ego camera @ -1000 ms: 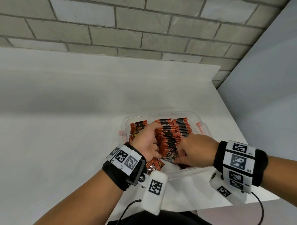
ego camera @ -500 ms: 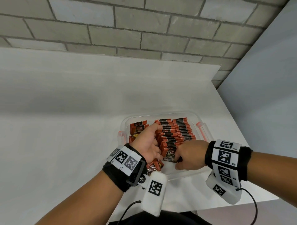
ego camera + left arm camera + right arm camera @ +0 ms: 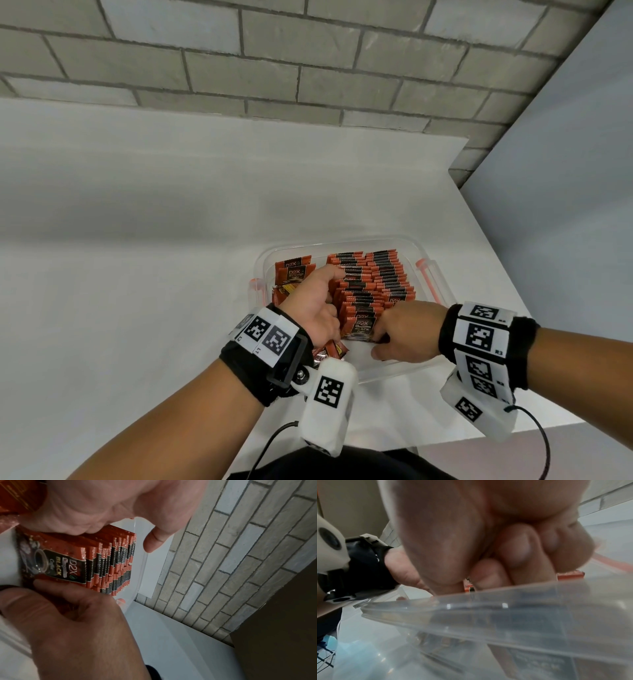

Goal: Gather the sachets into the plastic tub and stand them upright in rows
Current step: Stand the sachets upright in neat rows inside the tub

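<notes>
Nearest the person, the right hand (image 3: 406,330) reaches over the near wall of the plastic tub (image 3: 387,371), its fingers (image 3: 515,550) curled under and its grip pinching the front sachet (image 3: 361,327) at the near end of the middle row (image 3: 356,291). Just left of it, the left hand (image 3: 315,305) braces that row's side with its thumb stretched along the tops; whether its hidden fingers clasp anything cannot be told. A few loose sachets (image 3: 330,351) lie flat below the left wrist, in the tub's near left corner.

The chief risk sits here: the row stands only because both hands press it (foil packets slide easily against each other), so letting go on either side too soon could let the near sachets fan forward or flop into the gap. A careless lift of the left hand might also drag packets up with it.

Farther in, the right row (image 3: 390,274) looks packed and stable. At the far left, leaning sachets (image 3: 294,274) stand loosely and could topple once nudged. Beyond lies bare tabletop (image 3: 137,240).
</notes>
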The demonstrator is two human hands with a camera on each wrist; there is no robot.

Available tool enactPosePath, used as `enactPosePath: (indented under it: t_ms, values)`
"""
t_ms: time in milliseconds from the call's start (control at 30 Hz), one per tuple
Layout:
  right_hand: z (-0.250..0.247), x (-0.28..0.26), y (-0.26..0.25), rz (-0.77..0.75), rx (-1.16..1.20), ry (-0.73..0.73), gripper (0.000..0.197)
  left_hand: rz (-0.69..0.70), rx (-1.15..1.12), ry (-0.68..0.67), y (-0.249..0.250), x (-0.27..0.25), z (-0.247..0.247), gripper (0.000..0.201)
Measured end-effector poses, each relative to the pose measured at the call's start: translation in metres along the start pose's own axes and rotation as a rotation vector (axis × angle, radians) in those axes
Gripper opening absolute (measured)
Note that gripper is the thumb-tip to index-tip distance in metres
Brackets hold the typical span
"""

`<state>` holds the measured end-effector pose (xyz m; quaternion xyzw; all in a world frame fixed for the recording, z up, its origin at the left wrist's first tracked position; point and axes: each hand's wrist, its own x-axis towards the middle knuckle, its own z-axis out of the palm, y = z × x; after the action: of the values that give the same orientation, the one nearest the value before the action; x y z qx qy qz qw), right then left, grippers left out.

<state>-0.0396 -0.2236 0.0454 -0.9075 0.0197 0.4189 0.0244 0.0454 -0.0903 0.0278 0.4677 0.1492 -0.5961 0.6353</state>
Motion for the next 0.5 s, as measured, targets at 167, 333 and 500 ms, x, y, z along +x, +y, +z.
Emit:
enactPosePath:
  t_ms: [167,333,500]
  values:
    - [0.0014,0.0007,0.0013,-0.002,0.034,0.003,0.039,-0.013,-0.005,-0.009,0.0007,0.0003,0.0005,0.05]
    - [-0.0009,-0.0002,0.0049,-0.012,0.108,0.02,0.033,-0.002,0.001,-0.011,0.0009,0.0038,0.0002,0.061]
    - [-0.0015,0.0004,0.005,-0.006,0.141,0.042,0.031,0.024,0.045,0.001,0.0001,0.003,0.0004,0.058]
